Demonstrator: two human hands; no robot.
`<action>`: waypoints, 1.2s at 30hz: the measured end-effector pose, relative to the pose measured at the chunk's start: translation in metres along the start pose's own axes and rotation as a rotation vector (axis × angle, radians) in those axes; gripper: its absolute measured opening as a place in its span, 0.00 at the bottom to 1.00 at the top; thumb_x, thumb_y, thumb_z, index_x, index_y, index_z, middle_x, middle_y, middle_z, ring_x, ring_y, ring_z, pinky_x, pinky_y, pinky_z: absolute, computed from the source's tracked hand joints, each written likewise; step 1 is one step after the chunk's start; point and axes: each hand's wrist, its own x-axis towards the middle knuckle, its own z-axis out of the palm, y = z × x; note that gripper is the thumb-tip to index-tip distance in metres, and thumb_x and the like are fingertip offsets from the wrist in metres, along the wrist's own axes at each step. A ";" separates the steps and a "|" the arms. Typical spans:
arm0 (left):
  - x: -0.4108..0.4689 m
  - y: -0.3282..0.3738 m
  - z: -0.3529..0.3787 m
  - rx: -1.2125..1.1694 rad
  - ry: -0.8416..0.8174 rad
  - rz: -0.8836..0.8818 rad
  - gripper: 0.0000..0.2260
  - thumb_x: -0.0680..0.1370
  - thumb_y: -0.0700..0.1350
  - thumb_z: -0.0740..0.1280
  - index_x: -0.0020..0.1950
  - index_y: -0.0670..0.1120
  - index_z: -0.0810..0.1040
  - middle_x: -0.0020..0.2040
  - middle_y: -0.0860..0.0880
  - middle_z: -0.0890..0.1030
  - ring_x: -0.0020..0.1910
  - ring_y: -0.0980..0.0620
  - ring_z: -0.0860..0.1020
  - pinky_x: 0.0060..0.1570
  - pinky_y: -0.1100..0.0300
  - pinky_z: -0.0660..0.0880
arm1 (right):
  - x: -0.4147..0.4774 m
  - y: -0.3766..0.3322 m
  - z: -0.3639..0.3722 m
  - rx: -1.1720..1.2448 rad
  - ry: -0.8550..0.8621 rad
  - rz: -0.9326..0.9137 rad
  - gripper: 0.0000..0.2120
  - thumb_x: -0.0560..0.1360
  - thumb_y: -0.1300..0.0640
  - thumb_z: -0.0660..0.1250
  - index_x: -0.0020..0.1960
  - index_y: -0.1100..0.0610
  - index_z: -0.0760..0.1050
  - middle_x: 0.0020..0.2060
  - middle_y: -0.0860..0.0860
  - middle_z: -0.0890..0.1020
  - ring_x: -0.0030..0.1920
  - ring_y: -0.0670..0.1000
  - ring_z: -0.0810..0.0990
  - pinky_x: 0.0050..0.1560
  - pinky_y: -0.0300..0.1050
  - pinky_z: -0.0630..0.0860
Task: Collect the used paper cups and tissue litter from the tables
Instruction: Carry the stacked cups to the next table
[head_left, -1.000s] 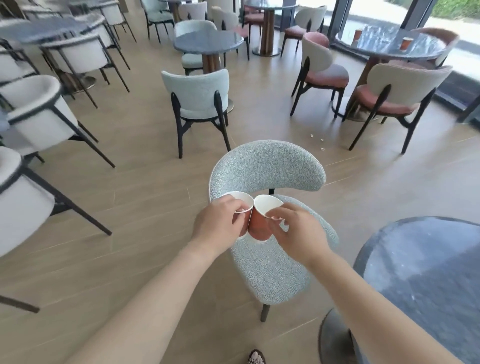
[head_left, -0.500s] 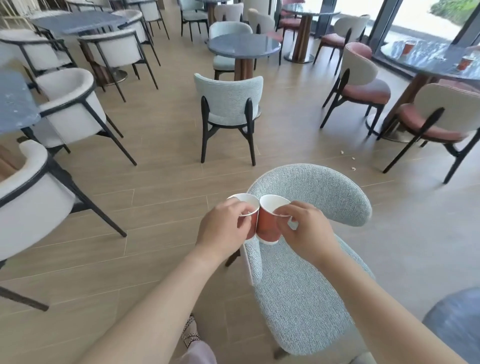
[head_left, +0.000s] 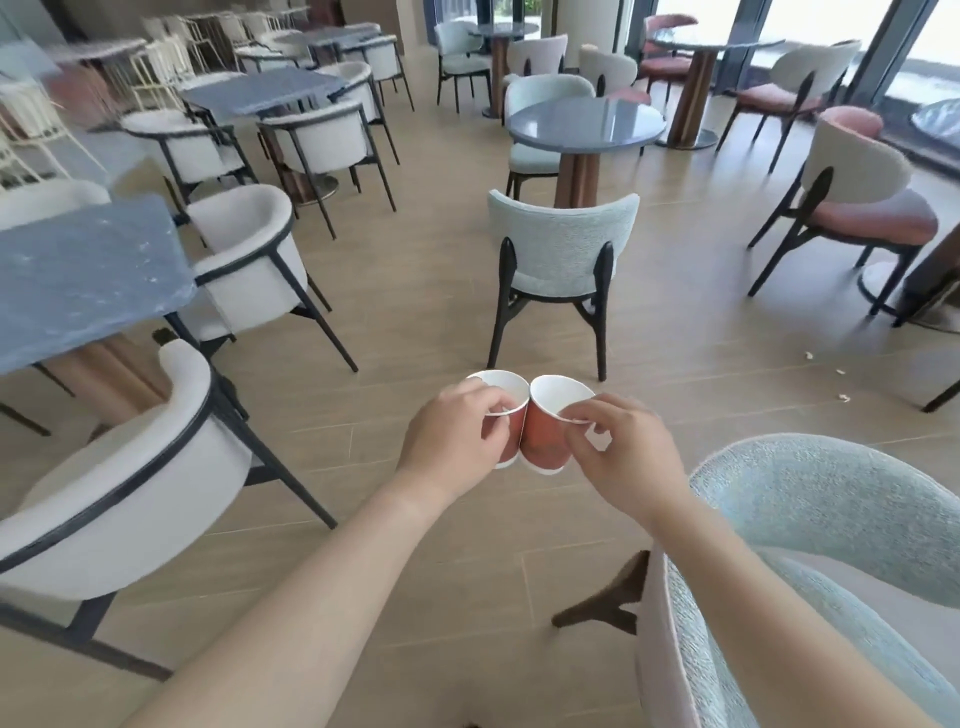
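Red on the outside and white on the inside, two paper cups are up in the air over the wood floor (head_left: 426, 291). The left cup (head_left: 500, 391) and the right cup (head_left: 543, 439) are side by side, and their sides touch. Both have the open end up.

The left hand (head_left: 452, 441) has its fingers curled round the left cup, with the thumb at the rim. The right hand (head_left: 621, 457) pinches the rim of the right cup with curled fingers and thumb. Each hand holds only its own cup.

Just past the cups, a pale green chair (head_left: 563, 249) stands with its back to us, and a round table (head_left: 584, 124) is behind it. A fuzzy blue chair (head_left: 810, 499) is close on the right, under the right arm. On the left there is a white chair (head_left: 130, 467) beside a square table (head_left: 78, 275). Some small pale bits (head_left: 808, 356) lie on the floor far to the right; I cannot tell what they are.
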 end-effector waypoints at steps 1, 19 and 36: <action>0.007 -0.013 -0.008 0.001 0.016 -0.012 0.09 0.73 0.42 0.64 0.50 0.51 0.80 0.49 0.55 0.80 0.50 0.51 0.76 0.48 0.53 0.75 | 0.012 -0.006 0.011 0.016 -0.005 -0.015 0.08 0.69 0.61 0.67 0.44 0.50 0.80 0.38 0.44 0.81 0.39 0.49 0.74 0.37 0.44 0.72; 0.215 -0.116 0.003 -0.037 0.068 -0.059 0.03 0.74 0.46 0.67 0.45 0.52 0.80 0.44 0.55 0.80 0.47 0.53 0.77 0.44 0.54 0.75 | 0.219 0.040 0.108 0.023 -0.017 -0.066 0.07 0.69 0.62 0.69 0.44 0.52 0.81 0.38 0.45 0.80 0.39 0.48 0.73 0.36 0.40 0.69; 0.505 -0.046 0.150 -0.139 -0.179 0.173 0.02 0.74 0.48 0.67 0.44 0.53 0.79 0.43 0.54 0.80 0.48 0.53 0.78 0.46 0.54 0.75 | 0.388 0.239 0.056 -0.128 0.143 0.317 0.07 0.70 0.61 0.68 0.44 0.51 0.81 0.42 0.45 0.82 0.43 0.50 0.76 0.40 0.42 0.70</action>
